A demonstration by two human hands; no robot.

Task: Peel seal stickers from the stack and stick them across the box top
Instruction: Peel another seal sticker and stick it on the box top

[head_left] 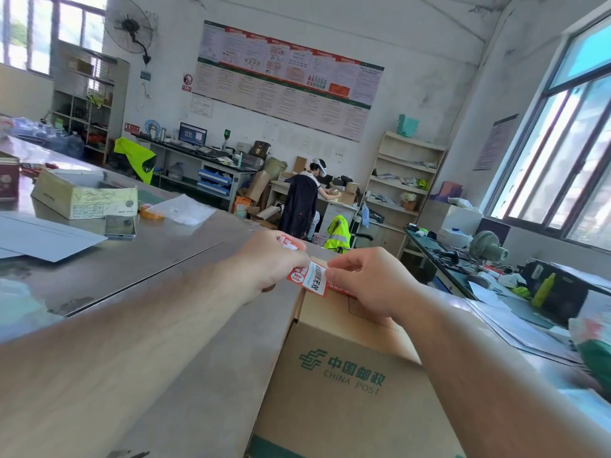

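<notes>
Stretched a red-and-white seal sticker [307,279], black-printed, just over the far top edge of the China Post carton [347,375] on the steel table [139,269]. Pinched its white end with right hand [363,279]; curled left hand [267,262] round sticker stack [288,242], red end against that palm.

green 中国邮政 CHINA POST on cardboard box [330,421], 封 and 无效 on seal sticker [309,279]
</notes>
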